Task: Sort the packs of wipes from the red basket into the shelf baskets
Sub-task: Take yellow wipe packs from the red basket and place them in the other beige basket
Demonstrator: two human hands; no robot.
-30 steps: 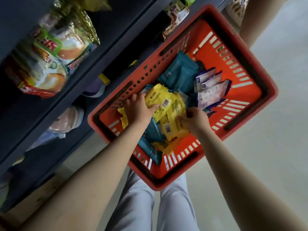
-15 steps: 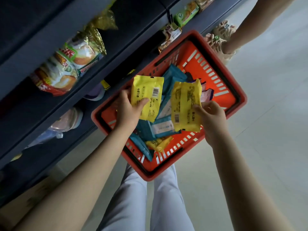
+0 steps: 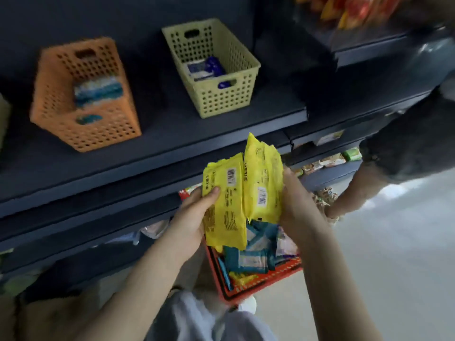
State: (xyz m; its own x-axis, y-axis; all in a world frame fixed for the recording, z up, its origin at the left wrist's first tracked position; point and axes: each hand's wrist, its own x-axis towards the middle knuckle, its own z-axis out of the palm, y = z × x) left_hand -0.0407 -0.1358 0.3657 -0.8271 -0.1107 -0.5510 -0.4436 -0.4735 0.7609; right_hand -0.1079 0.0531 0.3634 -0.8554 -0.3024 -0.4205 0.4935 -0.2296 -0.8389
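Packs in both hands, held up in front of the dark shelf (image 3: 172, 129). Left hand (image 3: 189, 217) grips the left yellow pack (image 3: 225, 205), thumb pressed on its barcode face, other fingers hidden behind it. Right hand (image 3: 298, 207) holds the right yellow pack (image 3: 262, 183) by its right edge, fingers curled behind the wrapper and mostly out of sight. The two packs sit side by side, inner edges meeting; touching or overlapping, cannot tell. Print on both too blurred to read. Red basket (image 3: 280, 270) is below the hands, largely covered by the packs and forearms, only its near corner showing. Teal packs (image 3: 246, 259) are piled in it, plus a bit of yellow wrapper near the rim. On the shelf, an orange basket (image 3: 103, 129) to the left, motion-smeared, holds a blue and white pack (image 3: 98, 91). A yellow-green basket (image 3: 221, 99) to the right holds dark blue packs (image 3: 205, 67), count unclear. The two shelf baskets stand well apart. Second person (image 3: 403, 141) at right is cut off by the frame, only dark shorts and a leg visible. Snack bags (image 3: 344, 11) at the top edge are blurred and cropped. Lower shelves are in shadow, contents hard to make out.
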